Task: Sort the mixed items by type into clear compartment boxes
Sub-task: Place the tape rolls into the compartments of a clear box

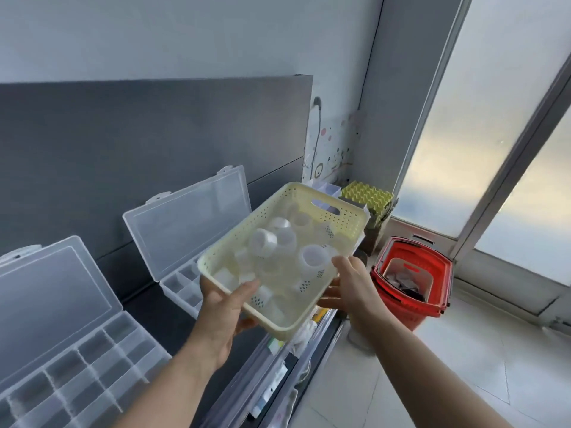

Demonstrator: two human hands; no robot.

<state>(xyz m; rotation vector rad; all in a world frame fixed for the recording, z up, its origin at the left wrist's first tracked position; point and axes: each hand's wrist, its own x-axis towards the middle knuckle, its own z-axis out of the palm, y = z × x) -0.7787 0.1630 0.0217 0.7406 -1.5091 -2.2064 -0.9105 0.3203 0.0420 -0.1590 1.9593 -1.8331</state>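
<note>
A pale yellow perforated basket is held up above the dark shelf, tilted. It holds several tape rolls, some clear, some white with a dotted print. My left hand grips its near left corner, thumb over the rim. My right hand holds the near right side, fingers under it and thumb on the rim. Two clear compartment boxes stand open on the shelf, one just left of the basket, the other at the near left, both with raised lids.
A red shopping basket with a white bin inside stands on the tiled floor at the right. A yellow-green zigzag item sits behind the yellow basket. A dark back panel rises behind the shelf. Packaged goods line the shelf edge below.
</note>
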